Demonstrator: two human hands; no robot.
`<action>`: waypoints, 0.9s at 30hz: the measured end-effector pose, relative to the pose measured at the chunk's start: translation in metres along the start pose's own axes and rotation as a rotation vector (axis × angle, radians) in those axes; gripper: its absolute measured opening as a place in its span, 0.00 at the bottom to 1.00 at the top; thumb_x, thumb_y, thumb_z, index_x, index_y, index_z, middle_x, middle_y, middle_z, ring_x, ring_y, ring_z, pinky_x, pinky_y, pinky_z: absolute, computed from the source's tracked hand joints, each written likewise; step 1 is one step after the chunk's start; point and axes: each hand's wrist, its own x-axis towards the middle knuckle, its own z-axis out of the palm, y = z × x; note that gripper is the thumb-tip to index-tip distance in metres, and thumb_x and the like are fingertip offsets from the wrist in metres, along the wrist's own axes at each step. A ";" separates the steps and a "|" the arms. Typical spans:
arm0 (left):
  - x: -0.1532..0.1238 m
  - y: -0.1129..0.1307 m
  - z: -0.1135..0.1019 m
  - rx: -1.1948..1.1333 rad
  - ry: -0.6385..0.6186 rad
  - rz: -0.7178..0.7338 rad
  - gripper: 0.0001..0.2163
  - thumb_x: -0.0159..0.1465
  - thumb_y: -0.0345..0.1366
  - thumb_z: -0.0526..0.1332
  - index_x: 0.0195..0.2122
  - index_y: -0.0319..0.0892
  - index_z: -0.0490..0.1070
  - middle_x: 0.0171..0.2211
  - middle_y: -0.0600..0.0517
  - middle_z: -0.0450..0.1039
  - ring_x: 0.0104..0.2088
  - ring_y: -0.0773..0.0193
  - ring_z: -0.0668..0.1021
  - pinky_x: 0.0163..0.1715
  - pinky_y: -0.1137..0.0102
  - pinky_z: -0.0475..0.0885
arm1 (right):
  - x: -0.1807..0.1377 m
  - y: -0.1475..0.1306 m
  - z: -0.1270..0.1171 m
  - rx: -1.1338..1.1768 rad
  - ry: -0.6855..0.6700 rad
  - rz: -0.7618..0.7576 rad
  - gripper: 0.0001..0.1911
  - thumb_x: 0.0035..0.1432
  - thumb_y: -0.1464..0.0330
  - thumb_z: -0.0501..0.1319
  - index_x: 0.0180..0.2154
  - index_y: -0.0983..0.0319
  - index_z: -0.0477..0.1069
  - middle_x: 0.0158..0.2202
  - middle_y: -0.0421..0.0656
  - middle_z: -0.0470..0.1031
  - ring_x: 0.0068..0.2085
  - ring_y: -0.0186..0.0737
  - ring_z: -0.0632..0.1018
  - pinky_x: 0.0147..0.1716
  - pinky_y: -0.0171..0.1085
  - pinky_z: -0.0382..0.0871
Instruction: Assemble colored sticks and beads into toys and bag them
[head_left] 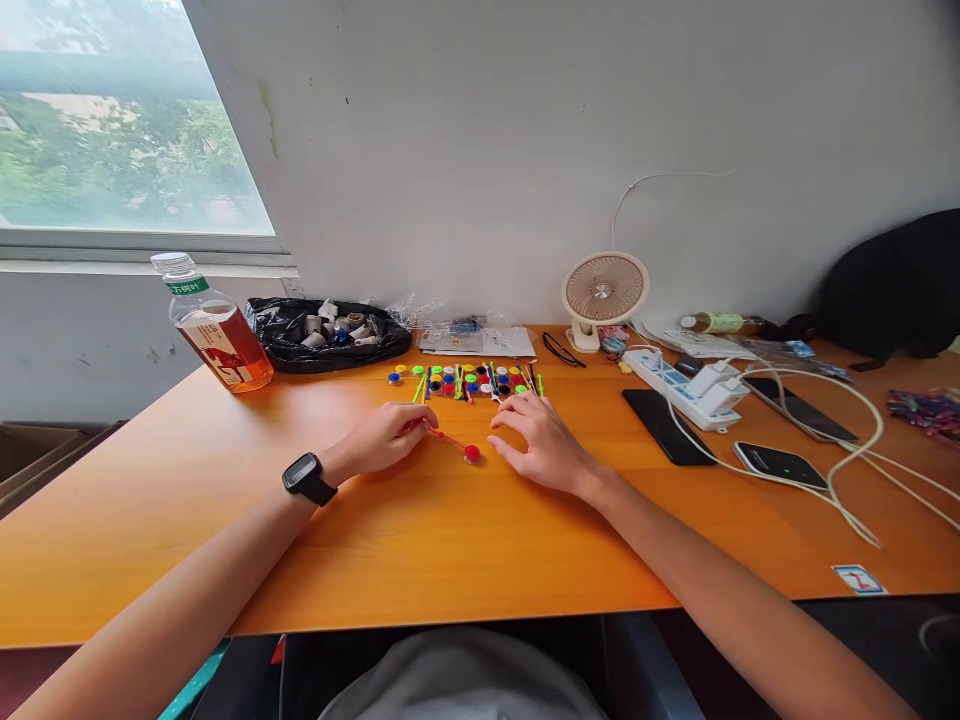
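Note:
My left hand [386, 438], with a black watch [310, 478] on its wrist, pinches one end of a thin red cord [448, 438]. At the cord's other end, a small round red piece [472, 453] rests on the table, with something pale under it. My right hand [541, 442] hovers or rests just right of that piece, fingers apart and curved, holding nothing I can see. Its fingertips are near several small coloured discs [447, 380] laid in rows, with thin coloured strips [459, 382] lying among them. Details of the discs are too small to make out.
On the wooden table [420, 560], a drink bottle [221, 335] stands left beside a black bag of pale pieces [330, 335]. A fan [604, 290] and glasses [562, 350] are behind. Rightward lie a power strip [690, 388], phone [666, 427], white cables [862, 455] and small white-edged device [780, 465].

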 end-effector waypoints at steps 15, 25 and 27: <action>0.002 -0.001 -0.004 0.003 0.097 -0.019 0.15 0.75 0.44 0.56 0.41 0.42 0.79 0.33 0.50 0.79 0.30 0.64 0.73 0.31 0.70 0.66 | -0.001 -0.011 0.004 0.126 -0.167 -0.051 0.06 0.72 0.66 0.64 0.43 0.59 0.79 0.43 0.46 0.81 0.48 0.48 0.78 0.51 0.46 0.69; 0.002 0.005 0.023 -0.104 0.175 0.131 0.12 0.77 0.41 0.58 0.48 0.44 0.81 0.41 0.50 0.82 0.36 0.66 0.77 0.36 0.72 0.69 | -0.004 -0.014 0.012 0.329 -0.049 0.028 0.05 0.68 0.70 0.65 0.45 0.58 0.77 0.42 0.43 0.83 0.42 0.42 0.80 0.45 0.39 0.70; 0.001 0.009 0.024 -0.095 0.186 0.165 0.12 0.77 0.41 0.58 0.50 0.44 0.81 0.40 0.50 0.81 0.36 0.66 0.77 0.36 0.72 0.69 | -0.005 -0.012 0.010 0.282 0.034 0.067 0.09 0.68 0.69 0.65 0.49 0.58 0.75 0.45 0.44 0.81 0.43 0.43 0.80 0.44 0.39 0.70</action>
